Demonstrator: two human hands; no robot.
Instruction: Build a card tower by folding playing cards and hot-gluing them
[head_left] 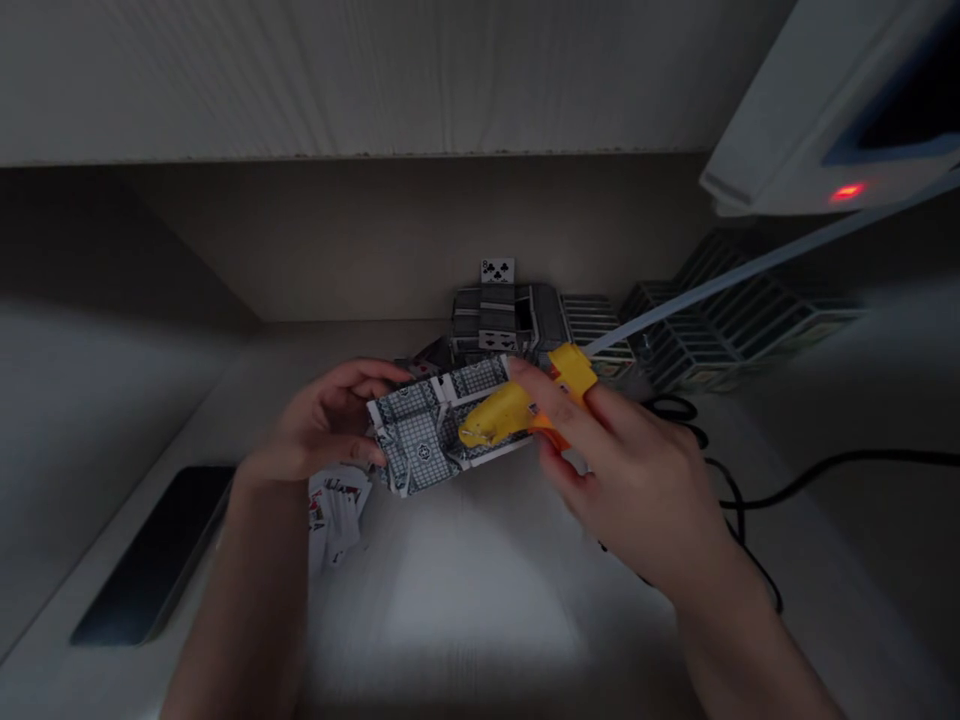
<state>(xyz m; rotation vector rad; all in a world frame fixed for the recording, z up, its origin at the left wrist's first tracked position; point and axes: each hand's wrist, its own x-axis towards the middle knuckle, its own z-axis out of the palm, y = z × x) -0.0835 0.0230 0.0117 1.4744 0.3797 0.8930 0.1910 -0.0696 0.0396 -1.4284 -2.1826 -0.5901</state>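
My left hand (330,415) grips the left end of a box-like piece built from folded playing cards (420,450), with black-and-white patterned backs outward. The piece is tilted above the table. My right hand (630,470) is wrapped around a yellow hot glue gun (499,412). Its front lies over the hollow right part of the card piece; I cannot tell whether the tip touches it. A long pale glue stick (720,285) sticks out of the gun's back, toward the upper right.
Loose playing cards (337,515) lie beside my left wrist, and a dark phone (157,555) lies further left. Behind the hands stand another card structure (487,315) and stacked ridged structures (735,310). Black cable (817,480) runs at right, below a white device (780,130) with a red light.
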